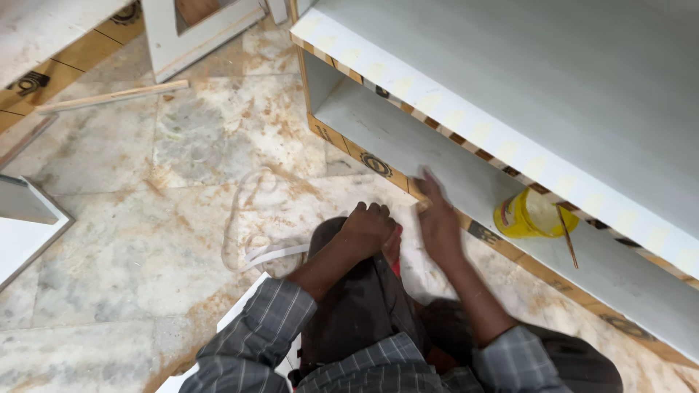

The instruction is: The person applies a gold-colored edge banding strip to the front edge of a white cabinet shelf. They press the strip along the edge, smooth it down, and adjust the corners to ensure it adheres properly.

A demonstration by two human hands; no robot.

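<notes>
a dusty marble floor strewn with sawdust carries a white laminated cabinet lying on its side. the right hand, blurred, looks spread fairly flat, fingers extended, against the cabinet's plywood front edge, gripping nothing visible. the left hand is curled shut on the knee, something red showing just beneath it. a yellow glue tub with a stick sits inside the cabinet, near the right hand; a careless sweep could probably tip it. a loose white edging strip lies just left of the left hand.
</notes>
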